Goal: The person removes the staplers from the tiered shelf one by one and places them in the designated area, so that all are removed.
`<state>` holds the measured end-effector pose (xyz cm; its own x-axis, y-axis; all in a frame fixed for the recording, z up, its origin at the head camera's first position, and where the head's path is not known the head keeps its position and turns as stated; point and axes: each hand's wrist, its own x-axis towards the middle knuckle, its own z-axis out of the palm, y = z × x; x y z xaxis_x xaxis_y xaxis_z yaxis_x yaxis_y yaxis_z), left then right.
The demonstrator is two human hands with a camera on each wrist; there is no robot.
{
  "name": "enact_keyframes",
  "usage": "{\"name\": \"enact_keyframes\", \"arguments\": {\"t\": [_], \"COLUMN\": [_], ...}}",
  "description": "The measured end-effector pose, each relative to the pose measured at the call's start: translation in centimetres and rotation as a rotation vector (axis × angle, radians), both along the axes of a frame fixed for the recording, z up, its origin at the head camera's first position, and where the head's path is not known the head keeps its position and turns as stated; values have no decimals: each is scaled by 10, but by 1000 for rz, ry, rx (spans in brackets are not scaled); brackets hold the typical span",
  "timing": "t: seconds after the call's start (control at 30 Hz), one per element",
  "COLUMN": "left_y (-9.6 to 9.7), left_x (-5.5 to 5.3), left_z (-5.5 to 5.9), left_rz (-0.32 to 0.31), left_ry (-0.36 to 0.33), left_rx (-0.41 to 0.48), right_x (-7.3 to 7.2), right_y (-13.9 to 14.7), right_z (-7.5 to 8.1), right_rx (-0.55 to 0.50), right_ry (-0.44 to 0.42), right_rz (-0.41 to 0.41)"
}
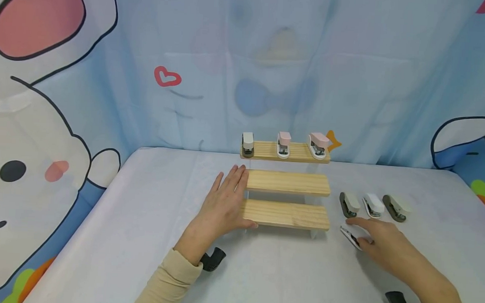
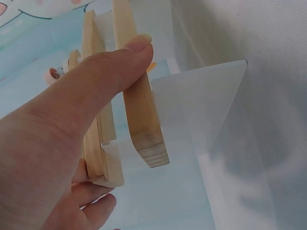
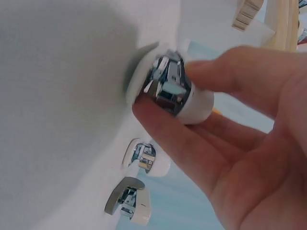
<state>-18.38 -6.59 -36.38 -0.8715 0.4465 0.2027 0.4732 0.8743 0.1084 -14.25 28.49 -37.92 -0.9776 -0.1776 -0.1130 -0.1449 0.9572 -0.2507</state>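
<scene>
My left hand (image 1: pixel 223 207) rests against the left end of a stepped wooden display rack (image 1: pixel 286 215), fingers extended along the middle board. In the left wrist view its thumb (image 2: pixel 115 64) lies across the front board. To the right of the rack, my right hand (image 1: pixel 387 244) pinches a white stapler (image 1: pixel 350 237) between thumb and fingers, low over the table. The right wrist view shows the metal front of this stapler (image 3: pixel 168 81) facing the camera. Beyond that hand are a grey stapler (image 1: pixel 349 205), a white one and a beige stapler (image 1: pixel 396 208) in a row.
On the rack's top board stand a white-topped stapler (image 1: pixel 248 145), a pink stapler (image 1: pixel 284 145) and a larger pink stapler (image 1: pixel 318 146). Clear side panels (image 2: pixel 201 100) support the boards. A white cloth (image 1: pixel 140 219) covers the table, with a printed curtain (image 1: pixel 212 99) behind.
</scene>
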Motion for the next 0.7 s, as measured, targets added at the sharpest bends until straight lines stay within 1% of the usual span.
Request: {"name": "enact_keyframes", "arguments": {"t": [0.13,0.37,0.53,0.6,0.7], "left_y": [0,0,0,0,0], "left_x": [-1,0,0,0,0], "left_z": [0,0,0,0,-1], "left_rz": [2,1,2,2,2], "left_ry": [-5,-1,-2,-4,-9], "left_rx": [-7,0,1,1,4], "right_x": [2,0,0,2,6], "right_y": [2,-2,-5,-5,-5], "right_z": [0,1,2,4,8], "right_rx": [-2,3,-8,-17,-34], "right_ry": [17,77,51,53,94], "right_rz": [-30,-73,-95,-98,-106]}}
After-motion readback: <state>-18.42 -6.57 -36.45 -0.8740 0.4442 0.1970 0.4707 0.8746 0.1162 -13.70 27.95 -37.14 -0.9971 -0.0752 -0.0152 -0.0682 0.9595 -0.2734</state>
